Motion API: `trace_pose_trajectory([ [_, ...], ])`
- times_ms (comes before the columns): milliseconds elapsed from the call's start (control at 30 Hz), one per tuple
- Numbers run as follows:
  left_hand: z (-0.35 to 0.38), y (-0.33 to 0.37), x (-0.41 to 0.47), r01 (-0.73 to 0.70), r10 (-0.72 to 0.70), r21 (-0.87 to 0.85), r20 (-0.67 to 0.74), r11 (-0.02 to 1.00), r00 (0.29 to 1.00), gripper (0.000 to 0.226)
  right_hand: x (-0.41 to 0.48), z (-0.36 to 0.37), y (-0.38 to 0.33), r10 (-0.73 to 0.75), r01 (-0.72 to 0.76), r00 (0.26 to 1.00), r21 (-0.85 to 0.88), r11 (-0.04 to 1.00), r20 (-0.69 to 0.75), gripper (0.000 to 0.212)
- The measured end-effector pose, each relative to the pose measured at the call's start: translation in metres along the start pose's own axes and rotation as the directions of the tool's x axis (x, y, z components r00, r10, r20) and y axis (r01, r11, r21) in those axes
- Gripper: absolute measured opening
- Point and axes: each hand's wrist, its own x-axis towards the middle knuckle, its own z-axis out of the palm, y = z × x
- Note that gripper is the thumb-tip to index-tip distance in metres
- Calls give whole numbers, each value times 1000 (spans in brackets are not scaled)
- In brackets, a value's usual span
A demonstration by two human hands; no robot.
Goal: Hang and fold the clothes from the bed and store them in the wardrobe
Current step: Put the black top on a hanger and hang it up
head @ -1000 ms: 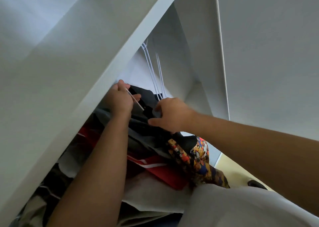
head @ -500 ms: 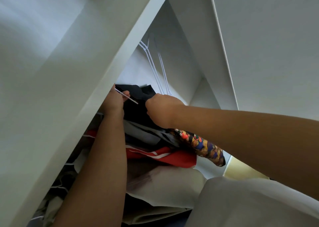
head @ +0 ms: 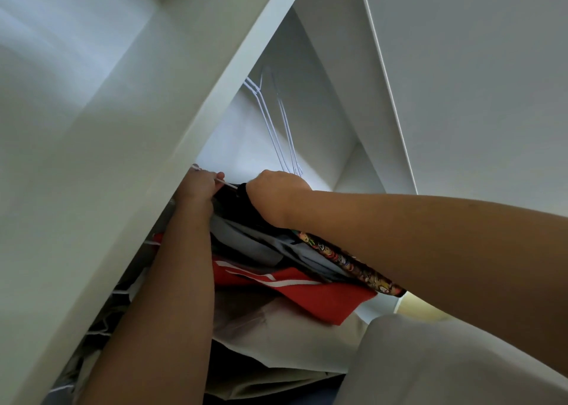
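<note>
head view: left hand (head: 199, 187) grips the white hanger (head: 228, 184), right hand (head: 278, 194) clutches the dark garment (head: 235, 203), probably steadying it for hanging.

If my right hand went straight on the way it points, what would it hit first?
Likely the hanger wire held by the left hand, just beyond the right hand, then the left hand itself; depth is hard to judge.
</note>
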Motion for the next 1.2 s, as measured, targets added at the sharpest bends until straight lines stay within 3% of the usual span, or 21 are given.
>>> trace_pose_trajectory([
  [133, 3, -16, -2, -174, 178, 221, -1, 960, 984, 15, -2, 18, 10, 52, -53, 998, 42, 998, 17, 20],
  [200, 0, -20, 0, -224, 259, 443, -19, 868, 966, 8, -3, 24, 16, 73, -75, 997, 82, 994, 25, 19],
  [267, -3, -23, -4, -243, 339, 596, -52, 765, 939, 21, -4, 28, 23, 107, -109, 994, 149, 983, 21, 26],
  [367, 4, -31, -26, -371, 502, 489, -166, 790, 849, 22, -12, 34, 37, 210, -199, 977, 213, 957, -32, 37],
  [433, 9, -36, -34, -452, 602, 493, -200, 744, 773, 25, -17, 36, 51, 332, -296, 941, 307, 904, -69, 33],
  [533, 19, -36, -34, -538, 634, 501, -30, 678, 773, 11, -23, 36, 76, 514, -428, 855, 467, 773, -67, 24],
  [600, 29, -35, -33, -595, 618, 448, 113, 667, 778, 8, -25, 35, 89, 565, -480, 825, 491, 727, -31, 21],
  [700, 52, -31, -30, -589, 520, 445, 279, 675, 807, 29, -24, 31, 95, 566, -499, 824, 516, 697, 32, 28],
  [800, 78, -29, -23, -328, 223, 419, 280, 847, 934, 23, -21, 25, 92, 539, -481, 840, 547, 685, 64, 39],
  [833, 83, -30, -22, -187, 98, 335, 266, 924, 959, 14, -20, 24, 91, 532, -474, 844, 565, 675, 73, 41],
  [900, 90, -30, -21, 7, -53, 178, 258, 984, 965, 21, -21, 22, 93, 524, -464, 848, 588, 663, 79, 44],
  [1200, 113, -28, -21, -23, -15, 94, 384, 995, 923, 13, -28, 18, 110, 568, -468, 823, 579, 668, 11, 38],
])
